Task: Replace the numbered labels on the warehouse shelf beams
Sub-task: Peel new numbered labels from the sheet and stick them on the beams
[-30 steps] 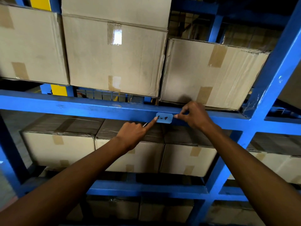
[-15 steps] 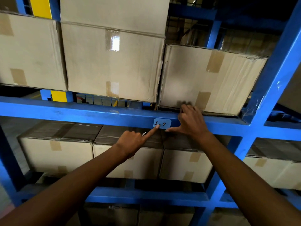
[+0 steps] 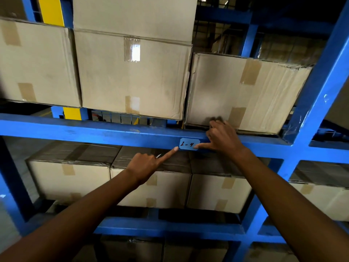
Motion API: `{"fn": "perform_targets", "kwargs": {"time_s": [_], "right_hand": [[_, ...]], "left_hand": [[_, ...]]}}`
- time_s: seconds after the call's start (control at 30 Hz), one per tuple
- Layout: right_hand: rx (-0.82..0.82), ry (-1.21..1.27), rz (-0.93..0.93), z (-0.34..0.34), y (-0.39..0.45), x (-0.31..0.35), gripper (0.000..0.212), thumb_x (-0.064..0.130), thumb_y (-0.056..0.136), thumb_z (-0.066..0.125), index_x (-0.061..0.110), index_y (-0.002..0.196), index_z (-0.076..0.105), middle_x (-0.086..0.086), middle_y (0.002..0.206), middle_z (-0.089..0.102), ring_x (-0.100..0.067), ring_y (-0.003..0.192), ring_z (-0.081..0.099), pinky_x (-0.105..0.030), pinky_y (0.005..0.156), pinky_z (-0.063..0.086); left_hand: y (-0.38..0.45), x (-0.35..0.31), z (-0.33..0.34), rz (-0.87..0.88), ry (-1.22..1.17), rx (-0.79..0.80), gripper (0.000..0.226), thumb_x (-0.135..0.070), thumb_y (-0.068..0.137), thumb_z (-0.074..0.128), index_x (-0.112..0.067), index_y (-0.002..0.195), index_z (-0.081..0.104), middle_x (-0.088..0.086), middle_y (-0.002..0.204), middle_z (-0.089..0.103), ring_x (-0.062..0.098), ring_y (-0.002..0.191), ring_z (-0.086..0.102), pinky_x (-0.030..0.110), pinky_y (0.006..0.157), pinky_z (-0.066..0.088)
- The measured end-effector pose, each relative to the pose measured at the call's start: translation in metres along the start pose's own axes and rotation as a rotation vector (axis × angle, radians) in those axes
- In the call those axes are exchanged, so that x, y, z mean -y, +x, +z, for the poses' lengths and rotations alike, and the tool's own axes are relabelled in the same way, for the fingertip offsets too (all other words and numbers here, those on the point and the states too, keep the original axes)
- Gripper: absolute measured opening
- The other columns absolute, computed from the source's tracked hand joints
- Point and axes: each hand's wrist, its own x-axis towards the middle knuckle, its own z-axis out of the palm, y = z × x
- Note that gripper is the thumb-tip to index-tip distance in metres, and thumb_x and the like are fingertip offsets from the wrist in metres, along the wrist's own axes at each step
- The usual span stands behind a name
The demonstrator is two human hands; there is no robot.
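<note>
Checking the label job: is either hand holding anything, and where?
The label is only pressed: left hand forefinger, right hand thumb, at its lower corners. Left hand's fingers seem to grip a thin object, tip showing.

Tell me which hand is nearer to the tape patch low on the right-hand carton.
Right. The right hand has fingers beside the tape patch; the left hand is below the beam.
</note>
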Motion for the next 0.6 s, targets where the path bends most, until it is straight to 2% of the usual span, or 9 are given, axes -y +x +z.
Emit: {"fn": "perform_targets", "kwargs": {"time_s": [0.07,0.17,0.27,0.37,0.43,0.5,0.6], "right_hand": [[0.028,0.013,-0.015,-0.005,0.001,-0.002,0.057,0.068,0.072,0.054,0.012,0.063,0.059,-0.010,0.085,0.061,-0.025,0.081,0.055,-0.038,0.081,0.039],[0.035,0.164,0.077,-0.015,-0.001,-0.005,0.056,0.066,0.077,0.049,0.017,0.050,0.046,-0.007,0.069,0.061,-0.021,0.065,0.053,-0.033,0.075,0.034],[0.063,0.201,0.114,-0.019,-0.008,-0.006,0.057,0.064,0.080,0.047,0.013,0.058,0.056,-0.010,0.071,0.064,-0.021,0.067,0.056,-0.030,0.073,0.030],[0.064,0.280,0.136,-0.022,-0.019,-0.012,0.052,0.058,0.083,0.050,0.010,0.071,0.065,-0.010,0.079,0.065,-0.023,0.075,0.057,-0.030,0.072,0.033],[0.026,0.324,0.153,-0.028,-0.032,-0.022,0.043,0.052,0.085,0.053,0.012,0.079,0.066,-0.010,0.087,0.066,-0.026,0.084,0.058,-0.033,0.076,0.040],[-0.024,0.390,0.172,-0.036,-0.050,-0.035,0.036,0.047,0.085,0.056,0.012,0.082,0.067,-0.010,0.091,0.068,-0.026,0.088,0.060,-0.037,0.080,0.046],[-0.083,0.470,0.220,-0.052,-0.083,-0.056,0.028,0.038,0.086,0.058,0.013,0.083,0.069,-0.008,0.088,0.071,-0.023,0.086,0.063,-0.037,0.076,0.050]], "left_hand": [[-0.001,-0.004,-0.004,-0.016,-0.043,0.022,0.106,-0.002,0.090,0.050,-0.037,0.130,-0.042,0.009,0.075,0.062,0.018,0.052,0.046,0.033,0.055,0.043],[-0.002,-0.012,-0.012,-0.056,-0.184,0.037,0.108,-0.001,0.087,0.052,-0.039,0.133,-0.038,0.012,0.081,0.065,0.018,0.054,0.045,0.034,0.057,0.043],[-0.001,-0.021,-0.022,-0.055,-0.445,0.034,0.112,-0.004,0.087,0.056,-0.047,0.124,-0.040,0.014,0.089,0.067,0.020,0.060,0.054,0.039,0.066,0.054],[0.002,-0.030,-0.034,-0.051,-0.805,-0.010,0.102,-0.006,0.089,0.056,-0.052,0.130,-0.025,0.021,0.103,0.065,0.029,0.082,0.064,0.047,0.078,0.055],[0.007,-0.043,-0.046,-0.069,-1.036,-0.073,0.092,-0.008,0.091,0.054,-0.052,0.136,-0.014,0.022,0.117,0.061,0.029,0.098,0.063,0.041,0.090,0.051],[0.016,-0.061,-0.057,-0.097,-1.218,-0.125,0.088,-0.009,0.091,0.055,-0.051,0.138,-0.006,0.014,0.136,0.050,0.020,0.108,0.058,0.034,0.093,0.048],[0.037,-0.094,-0.079,-0.125,-1.427,-0.171,0.085,-0.009,0.089,0.058,-0.045,0.144,0.003,0.006,0.143,0.039,0.019,0.118,0.051,0.041,0.101,0.045]]}}
